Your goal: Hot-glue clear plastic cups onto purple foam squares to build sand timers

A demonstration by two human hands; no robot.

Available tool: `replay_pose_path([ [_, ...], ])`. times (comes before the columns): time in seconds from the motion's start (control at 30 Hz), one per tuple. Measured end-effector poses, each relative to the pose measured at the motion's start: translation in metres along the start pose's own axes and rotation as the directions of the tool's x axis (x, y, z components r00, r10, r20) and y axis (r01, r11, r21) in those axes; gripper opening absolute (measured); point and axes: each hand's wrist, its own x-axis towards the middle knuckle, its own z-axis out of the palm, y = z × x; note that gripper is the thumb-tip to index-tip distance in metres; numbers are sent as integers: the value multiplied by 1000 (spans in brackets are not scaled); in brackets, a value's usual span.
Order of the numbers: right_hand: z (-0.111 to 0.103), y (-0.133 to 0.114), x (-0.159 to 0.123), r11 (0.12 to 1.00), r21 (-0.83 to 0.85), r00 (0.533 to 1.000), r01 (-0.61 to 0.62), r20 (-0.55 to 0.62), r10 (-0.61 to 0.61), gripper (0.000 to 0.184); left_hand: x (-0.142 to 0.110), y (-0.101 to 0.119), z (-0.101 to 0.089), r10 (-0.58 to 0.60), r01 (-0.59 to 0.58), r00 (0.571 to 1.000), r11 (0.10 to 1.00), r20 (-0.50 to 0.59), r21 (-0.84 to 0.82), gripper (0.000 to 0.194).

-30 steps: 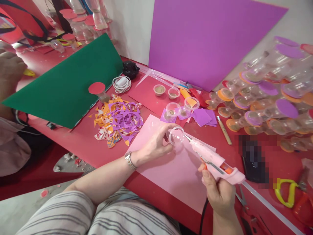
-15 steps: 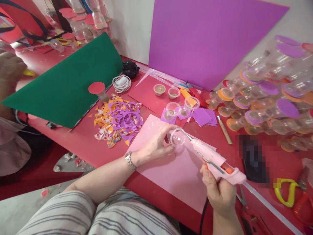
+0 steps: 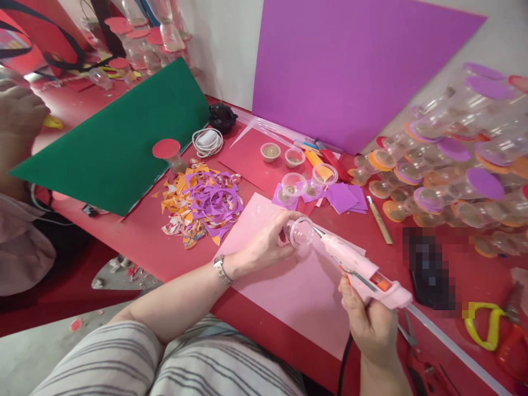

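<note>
Between the thumb and fingers of my left hand (image 3: 272,242) is a small clear plastic cup (image 3: 302,233), tipped so its rim faces right. My right hand (image 3: 369,324) grips a pink hot glue gun (image 3: 358,269), a finger at its orange trigger. The metal nozzle meets or nearly meets the cup's rim; I cannot tell whether glue is coming out. Below both hands lies a pink sheet (image 3: 289,297). Just beyond are more clear cups (image 3: 294,185), some with a sand-like filling, and purple paper squares (image 3: 343,197).
A heap of paper scraps (image 3: 202,203) lies left of the pink sheet, near a green board (image 3: 119,137). Stacked clear cup pieces (image 3: 445,159) fill the right side. A wooden-handled knife (image 3: 379,220), a blurred dark object (image 3: 429,269) and yellow-handled scissors (image 3: 487,327) lie on the right. Another person's hand (image 3: 20,110) is far left.
The cup has shifted slightly to the right and turned a little in my left hand. The glue gun stays at its rim, nearly still.
</note>
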Motion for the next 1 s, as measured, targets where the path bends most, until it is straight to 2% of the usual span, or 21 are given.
replay_pose_path([
  [0.23, -1, -2, 1, 1000, 11, 1000, -14, 17, 13, 30, 1, -1, 1, 12, -15, 994, 999, -110, -31, 35],
  [0.43, -2, -4, 4, 999, 0, 999, 42, -6, -42, 25, 1, -1, 1, -2, -3, 999, 996, -53, -88, 36],
  [0.63, -2, -5, 4, 1000, -7, 999, 28, -23, -28, 24, -2, 4, 1, -94, 97, 995, 989, 26, -113, 43],
  [0.73, -2, -7, 7, 1000, 3, 1000, 18, -19, -18, 26, -2, 6, 1, -104, 109, 994, 986, 42, -126, 44],
  [1.0, -2, -7, 3, 979, 157, 991, -129, 57, 122, 23, -1, 3, 1, -41, 43, 999, 993, 23, -111, 37],
])
